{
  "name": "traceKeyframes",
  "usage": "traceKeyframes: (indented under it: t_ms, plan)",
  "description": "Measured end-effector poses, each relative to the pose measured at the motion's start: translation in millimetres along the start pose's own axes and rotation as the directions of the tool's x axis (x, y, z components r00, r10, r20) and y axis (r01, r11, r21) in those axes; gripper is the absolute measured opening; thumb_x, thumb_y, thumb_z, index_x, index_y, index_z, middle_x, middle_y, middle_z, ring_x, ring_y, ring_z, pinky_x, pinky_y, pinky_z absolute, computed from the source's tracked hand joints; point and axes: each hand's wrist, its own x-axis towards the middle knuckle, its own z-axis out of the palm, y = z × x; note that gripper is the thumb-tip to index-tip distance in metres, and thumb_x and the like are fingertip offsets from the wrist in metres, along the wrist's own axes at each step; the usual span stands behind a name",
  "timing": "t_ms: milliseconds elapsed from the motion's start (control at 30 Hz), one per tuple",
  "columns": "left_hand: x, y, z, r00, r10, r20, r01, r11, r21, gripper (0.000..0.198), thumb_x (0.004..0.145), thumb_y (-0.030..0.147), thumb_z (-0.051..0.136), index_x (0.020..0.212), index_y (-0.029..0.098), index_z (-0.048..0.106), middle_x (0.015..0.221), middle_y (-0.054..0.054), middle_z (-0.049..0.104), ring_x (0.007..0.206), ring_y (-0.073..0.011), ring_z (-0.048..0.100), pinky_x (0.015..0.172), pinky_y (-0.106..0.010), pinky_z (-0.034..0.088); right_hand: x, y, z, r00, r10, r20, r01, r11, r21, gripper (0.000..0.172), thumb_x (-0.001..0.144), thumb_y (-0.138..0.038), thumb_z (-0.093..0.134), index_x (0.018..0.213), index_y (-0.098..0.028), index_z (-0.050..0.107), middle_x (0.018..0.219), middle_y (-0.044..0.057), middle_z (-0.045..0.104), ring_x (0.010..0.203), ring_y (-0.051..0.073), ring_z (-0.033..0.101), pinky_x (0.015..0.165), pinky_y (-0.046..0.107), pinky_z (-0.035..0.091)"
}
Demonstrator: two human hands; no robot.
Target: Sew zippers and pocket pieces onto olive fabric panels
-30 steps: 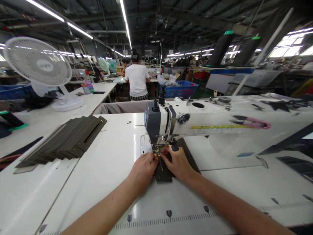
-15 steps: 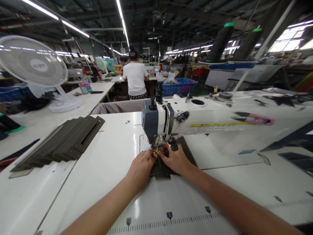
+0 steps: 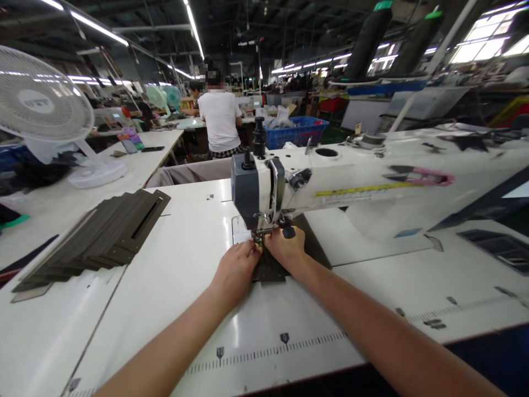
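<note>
A dark olive flat panel (image 3: 270, 270) lies under the needle of a white sewing machine (image 3: 355, 182), its far part showing to the right of my hand. My left hand (image 3: 235, 269) is closed at the panel's left side, thumb and fingers pinched close to the presser foot (image 3: 258, 238). My right hand (image 3: 286, 247) rests over the panel just right of the foot. Its fingers are curled in, and the fingertips are partly hidden by the machine head. Both hands seem to grip the panel near the needle.
A fanned stack of dark olive panels (image 3: 99, 237) lies at the left. A white fan (image 3: 97, 173) and a phone (image 3: 152, 149) are on the side table. Pink-handled snips (image 3: 430, 175) rest against the machine arm. A person in white (image 3: 219, 121) stands ahead near a blue basket (image 3: 295, 132).
My right hand has shifted forward and its fingers have tucked in closer beside the presser foot. My left hand stays by the needle. The whole view has tilted slightly.
</note>
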Motion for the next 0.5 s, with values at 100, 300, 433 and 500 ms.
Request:
traceKeyframes:
  t_ms: [100, 300, 433, 500]
  plan:
    - [-1, 1, 0.2, 1.0, -0.006, -0.011, 0.006, 1.0, -0.005, 0.02, 0.081, 0.008, 0.049, 0.098, 0.013, 0.058, 0.096, -0.009, 0.059, 0.085, -0.022, 0.057, 0.078, -0.036, 0.051, -17, 2, -6, 0.997, -0.065, -0.041, 0.065, 0.998, 0.007, 0.029, 0.086, -0.021, 0.04, 0.09, -0.011, 0.066, 0.088, 0.015, 0.066, 0.085, 0.025, 0.062, 0.073, 0.034, 0.047]
    - [-6, 1, 4.2, 0.994, 0.036, -0.1, -0.042, 0.997, -0.057, 0.025, 0.081, 0.007, 0.048, 0.103, 0.013, 0.056, 0.104, -0.01, 0.059, 0.094, -0.0222, 0.057, 0.083, -0.036, 0.05, -74, 18, -2, 0.821, -0.532, -0.206, 0.566, 0.807, 0.17, 0.054, 0.082, -0.032, 0.049, 0.124, 0.001, 0.046, 0.129, 0.02, 0.046, 0.123, 0.028, 0.037, 0.102, 0.043, 0.033]
    - [-6, 1, 5.3, 0.993, 0.047, -0.112, -0.053, 0.997, -0.052, 0.026, 0.081, 0.007, 0.045, 0.103, 0.014, 0.056, 0.099, -0.011, 0.06, 0.091, -0.0218, 0.058, 0.08, -0.037, 0.051, -77, 22, 0, 0.808, -0.561, -0.179, 0.589, 0.782, 0.206, 0.054, 0.08, -0.028, 0.05, 0.123, 0.004, 0.046, 0.128, 0.023, 0.046, 0.123, 0.03, 0.038, 0.102, 0.044, 0.035]
    - [-4, 1, 5.2, 0.994, 0.053, -0.099, -0.058, 0.997, -0.049, 0.025, 0.081, 0.007, 0.045, 0.103, 0.013, 0.056, 0.099, -0.011, 0.06, 0.089, -0.0216, 0.058, 0.079, -0.036, 0.051, -72, 22, 0, 0.805, -0.565, -0.18, 0.593, 0.773, 0.226, 0.052, 0.08, -0.025, 0.049, 0.122, 0.005, 0.046, 0.126, 0.024, 0.047, 0.123, 0.03, 0.038, 0.103, 0.044, 0.034]
